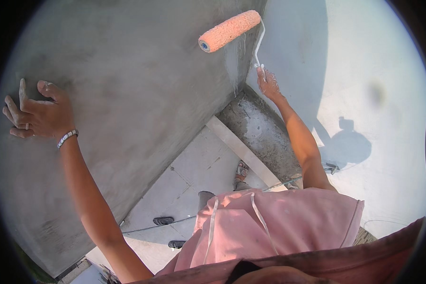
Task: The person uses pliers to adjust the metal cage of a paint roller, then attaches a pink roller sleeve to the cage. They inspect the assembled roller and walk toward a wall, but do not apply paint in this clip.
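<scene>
My right hand [268, 83] is closed round the handle of a paint roller [229, 31], up by the inner corner of two walls. The roller has a fluffy salmon-orange sleeve and a bent white frame; its sleeve is over the grey wall, but contact with it I cannot tell. To the left, my left hand [43, 110] is spread with its fingers apart at the grey plastered wall [128, 94]. White smears mark its fingertips, and it holds nothing. A ring and a pale bracelet [68, 137] are on that hand and wrist.
On the right stands a pale wall [383, 61] with shadows across it. Below lie a tiled floor [194, 161], a raised pale ledge [246, 154] and a rough concrete strip [258, 128] in the corner. Two dark sandals [164, 220] and a thin cable [180, 221] lie near my feet.
</scene>
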